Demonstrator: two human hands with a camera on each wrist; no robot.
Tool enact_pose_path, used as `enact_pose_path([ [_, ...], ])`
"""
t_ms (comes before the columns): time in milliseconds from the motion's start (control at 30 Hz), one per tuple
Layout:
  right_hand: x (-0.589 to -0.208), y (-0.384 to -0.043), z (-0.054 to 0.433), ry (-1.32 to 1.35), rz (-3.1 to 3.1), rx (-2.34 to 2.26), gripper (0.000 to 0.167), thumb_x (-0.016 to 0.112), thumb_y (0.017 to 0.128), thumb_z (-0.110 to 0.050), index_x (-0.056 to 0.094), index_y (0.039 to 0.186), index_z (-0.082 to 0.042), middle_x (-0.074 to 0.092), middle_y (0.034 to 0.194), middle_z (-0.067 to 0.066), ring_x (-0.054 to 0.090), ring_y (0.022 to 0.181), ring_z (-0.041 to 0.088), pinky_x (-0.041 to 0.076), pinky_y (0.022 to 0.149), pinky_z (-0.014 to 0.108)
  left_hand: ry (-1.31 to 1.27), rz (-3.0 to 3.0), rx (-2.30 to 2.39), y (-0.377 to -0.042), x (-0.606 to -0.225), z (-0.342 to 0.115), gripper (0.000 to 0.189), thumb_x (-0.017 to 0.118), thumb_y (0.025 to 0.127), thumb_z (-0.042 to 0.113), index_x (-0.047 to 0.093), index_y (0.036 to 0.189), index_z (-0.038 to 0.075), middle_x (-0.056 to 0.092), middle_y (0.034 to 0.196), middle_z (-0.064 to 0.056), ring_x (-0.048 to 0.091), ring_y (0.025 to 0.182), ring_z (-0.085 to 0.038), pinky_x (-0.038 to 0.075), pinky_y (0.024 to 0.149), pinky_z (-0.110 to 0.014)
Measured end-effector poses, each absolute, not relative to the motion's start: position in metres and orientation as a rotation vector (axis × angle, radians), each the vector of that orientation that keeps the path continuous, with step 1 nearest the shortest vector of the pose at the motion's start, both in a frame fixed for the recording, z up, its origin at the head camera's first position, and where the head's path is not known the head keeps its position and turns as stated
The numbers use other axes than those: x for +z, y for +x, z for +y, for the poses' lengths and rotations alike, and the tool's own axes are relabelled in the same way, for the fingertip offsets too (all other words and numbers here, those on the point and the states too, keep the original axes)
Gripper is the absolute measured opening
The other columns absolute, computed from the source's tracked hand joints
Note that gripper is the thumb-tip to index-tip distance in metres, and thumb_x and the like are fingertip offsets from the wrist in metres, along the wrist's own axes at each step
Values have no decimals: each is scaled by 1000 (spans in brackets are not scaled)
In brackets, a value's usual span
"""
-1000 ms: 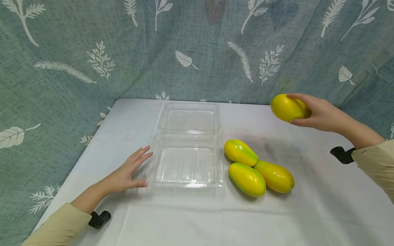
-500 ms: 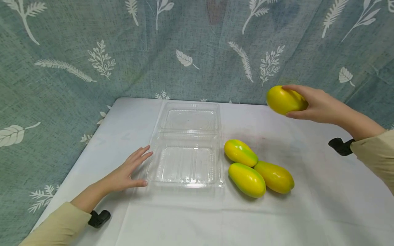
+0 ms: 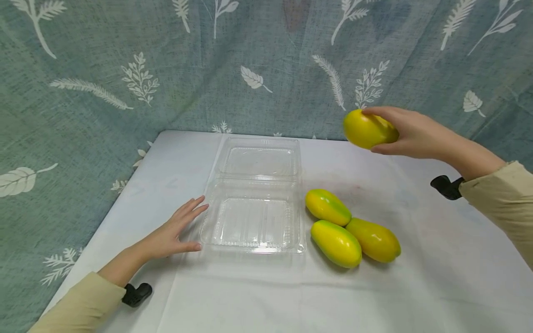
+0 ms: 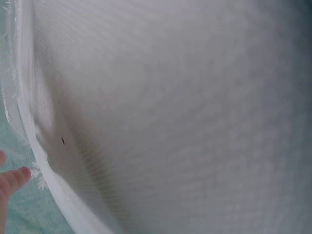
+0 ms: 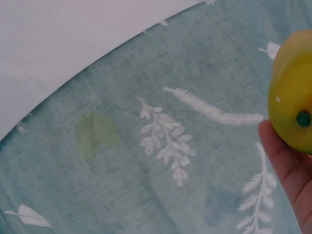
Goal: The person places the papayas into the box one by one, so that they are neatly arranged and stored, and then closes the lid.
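My right hand (image 3: 412,134) grips a yellow papaya-like fruit (image 3: 366,129) above the far right of the table, thumb on one side and fingers on the other. In the right wrist view the fruit (image 5: 295,92) shows a small dark green stem end. At the left edge of a clear plastic clamshell box (image 3: 254,247), my left hand (image 3: 175,233) lies with fingers spread and holds nothing. The box's lid (image 3: 258,159) is folded back behind its base. Only a fingertip or two of the left hand (image 4: 12,183) shows in the left wrist view.
Three more yellow-green fruits lie close together right of the box: one at the back (image 3: 326,206), one in front (image 3: 336,243) and one to the right (image 3: 373,239). A white cloth (image 3: 233,296) covers the table. A green leaf-patterned curtain (image 3: 200,78) hangs behind.
My right hand has lifted the held fruit a little and carried it leftward. The left hand, the box and the three lying fruits stay in place.
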State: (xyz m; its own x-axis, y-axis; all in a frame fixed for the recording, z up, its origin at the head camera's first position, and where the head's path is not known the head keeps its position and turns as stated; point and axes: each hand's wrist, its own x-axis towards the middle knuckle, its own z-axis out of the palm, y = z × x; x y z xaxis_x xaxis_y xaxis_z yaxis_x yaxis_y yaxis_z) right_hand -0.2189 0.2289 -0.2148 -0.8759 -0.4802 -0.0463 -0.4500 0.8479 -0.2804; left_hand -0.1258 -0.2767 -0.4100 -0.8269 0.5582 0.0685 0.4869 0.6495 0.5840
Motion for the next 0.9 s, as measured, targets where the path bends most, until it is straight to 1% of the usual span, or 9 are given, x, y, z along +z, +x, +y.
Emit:
enact_pose_path([
  [167,-213,-220,217,-793,2903,-409,76,68,83,-26,24,145,-22,33,141,18,46,108,35,43,83,52,853,2738,932,-125,-408,-276,88,75,73,26,27,144,10,11,153,-7,6,136,-44,18,94,-70],
  [367,-212,-219,202,-876,2880,-399,75,68,83,-25,26,144,-20,34,141,17,47,108,34,42,84,51,854,2740,937,-125,-409,-276,88,75,72,27,28,143,9,12,153,-9,6,135,-45,18,94,-70],
  [533,-209,-218,191,-918,2878,-396,74,67,83,-25,27,144,-20,35,140,17,47,108,33,42,85,51,859,2743,944,-124,-409,-276,86,75,73,26,28,143,7,11,153,-7,6,135,-45,18,94,-71],
  [600,-209,-219,187,-938,2876,-406,73,67,83,-25,27,144,-21,36,140,16,48,108,33,42,85,51,859,2744,945,-124,-410,-276,86,74,73,26,28,143,7,11,153,-7,6,136,-45,17,94,-71],
  [833,-212,-222,174,-1011,2848,-446,72,68,83,-23,28,143,-20,37,139,14,46,111,32,41,88,51,861,2742,945,-125,-409,-275,86,75,73,26,29,143,7,13,152,-11,7,135,-46,18,95,-70],
  [900,-213,-223,171,-1007,2839,-455,72,68,82,-23,28,142,-19,37,139,14,46,110,31,41,87,49,860,2741,945,-125,-409,-275,87,75,72,27,29,143,8,13,152,-11,7,135,-46,18,95,-70],
])
